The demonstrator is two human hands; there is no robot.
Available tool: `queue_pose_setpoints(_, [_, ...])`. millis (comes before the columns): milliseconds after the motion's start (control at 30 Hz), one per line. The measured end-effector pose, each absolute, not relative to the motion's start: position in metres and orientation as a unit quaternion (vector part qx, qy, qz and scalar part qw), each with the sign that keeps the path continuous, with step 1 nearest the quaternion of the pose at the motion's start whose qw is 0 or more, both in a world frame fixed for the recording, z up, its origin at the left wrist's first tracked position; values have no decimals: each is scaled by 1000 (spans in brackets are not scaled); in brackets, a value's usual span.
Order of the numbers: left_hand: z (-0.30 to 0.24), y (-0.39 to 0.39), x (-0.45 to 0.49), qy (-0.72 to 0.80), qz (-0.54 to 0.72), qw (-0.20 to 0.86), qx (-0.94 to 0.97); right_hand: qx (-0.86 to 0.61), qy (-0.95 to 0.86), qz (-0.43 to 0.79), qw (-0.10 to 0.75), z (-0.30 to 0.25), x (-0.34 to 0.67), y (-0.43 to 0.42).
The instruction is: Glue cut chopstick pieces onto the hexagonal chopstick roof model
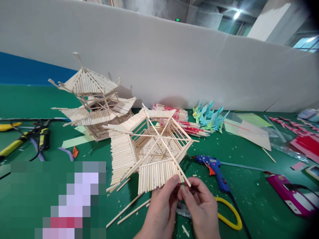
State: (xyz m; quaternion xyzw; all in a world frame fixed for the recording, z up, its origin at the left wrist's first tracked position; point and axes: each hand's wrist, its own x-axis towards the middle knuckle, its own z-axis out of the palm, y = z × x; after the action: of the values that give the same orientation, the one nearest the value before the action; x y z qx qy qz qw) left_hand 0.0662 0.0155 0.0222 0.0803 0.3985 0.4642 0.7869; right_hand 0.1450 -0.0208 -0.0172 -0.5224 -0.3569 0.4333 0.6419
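Observation:
A six-sided model made of wooden sticks (124,146) sits in front of me, with thin sticks crossing over its open middle. My left hand (161,205) grips the near edge of its front roof panel, thumb on top and fingers underneath. Close by, my right hand (200,204) is closed in a pinch beside the panel's right corner, under the tip of a long crossing stick. What its fingertips hold is hidden. Scissors with yellow handles (234,223) lie partly beneath my right hand.
A finished-looking stick pagoda (92,83) stands at the back left. A blue glue gun (215,169) lies to the right, near a magenta device (286,192). Packed sticks (171,111) and blue folded paper (209,116) line the white wall. Pliers (43,136) lie left; pixelation covers the lower left.

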Motion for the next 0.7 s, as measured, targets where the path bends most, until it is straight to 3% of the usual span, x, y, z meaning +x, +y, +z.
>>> queue_pose_setpoints(700, [15,14,64,404,447,785,145,-545,-370,409,631,-17,148,-23])
